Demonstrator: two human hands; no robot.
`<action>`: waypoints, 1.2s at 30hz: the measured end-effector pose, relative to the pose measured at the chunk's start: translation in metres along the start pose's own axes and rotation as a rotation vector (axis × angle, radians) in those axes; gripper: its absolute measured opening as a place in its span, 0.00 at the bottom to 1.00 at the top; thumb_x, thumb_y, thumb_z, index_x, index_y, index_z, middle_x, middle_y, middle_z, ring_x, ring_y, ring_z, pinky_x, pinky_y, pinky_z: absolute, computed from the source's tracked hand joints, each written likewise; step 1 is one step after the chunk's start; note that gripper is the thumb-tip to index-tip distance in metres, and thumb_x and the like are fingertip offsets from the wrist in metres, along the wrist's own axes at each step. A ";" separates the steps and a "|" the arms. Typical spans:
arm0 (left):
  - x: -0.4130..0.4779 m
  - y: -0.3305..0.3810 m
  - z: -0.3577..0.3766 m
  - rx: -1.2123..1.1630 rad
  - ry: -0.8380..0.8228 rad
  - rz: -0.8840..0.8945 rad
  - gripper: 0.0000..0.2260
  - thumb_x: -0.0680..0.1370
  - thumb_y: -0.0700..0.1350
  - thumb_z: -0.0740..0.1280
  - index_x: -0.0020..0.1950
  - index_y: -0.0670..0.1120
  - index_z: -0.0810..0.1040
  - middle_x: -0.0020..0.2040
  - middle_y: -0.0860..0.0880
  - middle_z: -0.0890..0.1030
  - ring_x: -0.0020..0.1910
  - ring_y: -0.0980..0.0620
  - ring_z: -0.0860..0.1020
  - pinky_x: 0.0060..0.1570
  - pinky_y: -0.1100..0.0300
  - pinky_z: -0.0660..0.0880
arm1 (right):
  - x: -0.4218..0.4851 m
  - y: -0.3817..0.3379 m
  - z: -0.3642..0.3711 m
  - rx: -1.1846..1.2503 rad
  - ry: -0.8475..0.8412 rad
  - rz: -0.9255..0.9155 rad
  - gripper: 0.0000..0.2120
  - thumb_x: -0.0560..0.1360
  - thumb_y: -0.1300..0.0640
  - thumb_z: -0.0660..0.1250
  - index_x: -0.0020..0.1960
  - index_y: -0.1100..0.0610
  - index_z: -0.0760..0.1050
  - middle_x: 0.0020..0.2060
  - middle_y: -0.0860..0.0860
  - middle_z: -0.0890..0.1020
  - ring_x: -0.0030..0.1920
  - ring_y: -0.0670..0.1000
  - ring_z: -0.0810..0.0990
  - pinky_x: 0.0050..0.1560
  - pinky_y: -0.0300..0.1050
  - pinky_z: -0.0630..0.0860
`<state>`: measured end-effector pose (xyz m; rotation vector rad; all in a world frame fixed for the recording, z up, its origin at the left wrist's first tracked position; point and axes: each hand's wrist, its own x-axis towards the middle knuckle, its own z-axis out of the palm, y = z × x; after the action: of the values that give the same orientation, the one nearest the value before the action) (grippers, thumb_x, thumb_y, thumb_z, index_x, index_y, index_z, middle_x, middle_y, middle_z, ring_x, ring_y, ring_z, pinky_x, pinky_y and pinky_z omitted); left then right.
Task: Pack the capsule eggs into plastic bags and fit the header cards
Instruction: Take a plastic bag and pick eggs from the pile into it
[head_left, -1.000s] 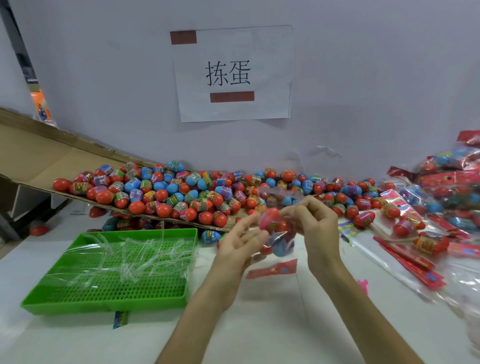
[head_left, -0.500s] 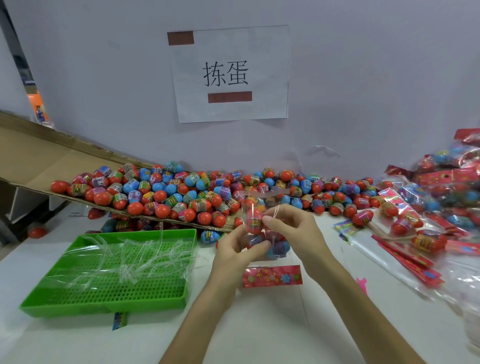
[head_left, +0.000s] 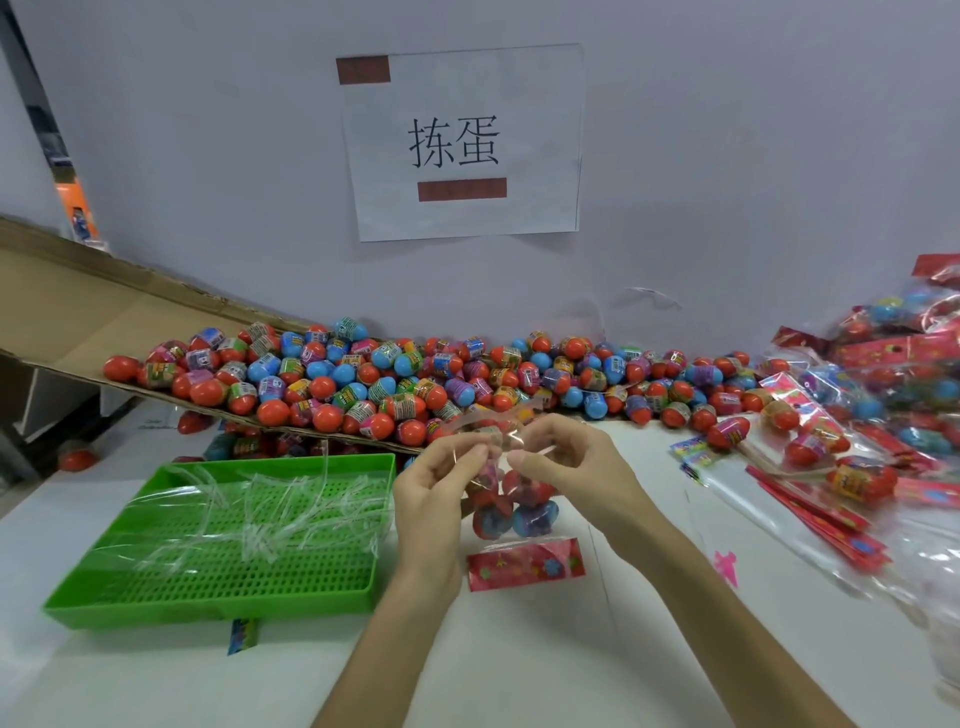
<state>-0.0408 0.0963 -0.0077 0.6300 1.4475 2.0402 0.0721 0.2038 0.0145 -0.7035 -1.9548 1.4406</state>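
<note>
A clear plastic bag with several capsule eggs inside hangs between my hands above the white table. My left hand pinches the bag's open top on the left, and my right hand pinches it on the right. The bag's mouth stands up as a thin clear strip between my fingertips. A red header card lies flat on the table just below the bag. A big heap of loose red, blue and purple capsule eggs lies behind my hands on a cardboard sheet.
A green perforated tray holding clear plastic strips sits at the left. Finished bags and red header cards are piled at the right. A paper sign hangs on the wall.
The bag has dropped lower, so the eggs now hang beneath my hands. Both hands have moved closer to the bag's top edge. The header card below has come fully into sight.
</note>
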 end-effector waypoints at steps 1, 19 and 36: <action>0.001 0.000 -0.001 -0.010 0.009 0.009 0.10 0.79 0.36 0.70 0.45 0.49 0.88 0.47 0.44 0.87 0.45 0.48 0.84 0.42 0.57 0.82 | 0.000 0.001 -0.001 -0.015 -0.007 -0.006 0.04 0.74 0.53 0.77 0.42 0.49 0.83 0.39 0.45 0.84 0.42 0.46 0.83 0.43 0.36 0.80; -0.004 0.004 0.003 -0.074 -0.088 -0.135 0.07 0.80 0.45 0.71 0.56 0.47 0.86 0.52 0.45 0.87 0.50 0.49 0.86 0.42 0.62 0.81 | -0.001 -0.001 0.001 0.008 0.082 -0.101 0.07 0.78 0.55 0.72 0.43 0.45 0.83 0.40 0.45 0.85 0.44 0.46 0.84 0.43 0.37 0.81; -0.004 0.008 0.007 -0.270 0.056 -0.049 0.09 0.82 0.42 0.67 0.52 0.47 0.88 0.50 0.43 0.88 0.45 0.51 0.87 0.37 0.62 0.81 | 0.002 0.000 -0.003 0.120 0.198 0.010 0.06 0.80 0.59 0.69 0.47 0.52 0.83 0.39 0.48 0.87 0.42 0.48 0.87 0.37 0.41 0.83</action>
<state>-0.0348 0.0964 0.0019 0.4249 1.1759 2.1789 0.0733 0.2070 0.0155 -0.7709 -1.7026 1.4239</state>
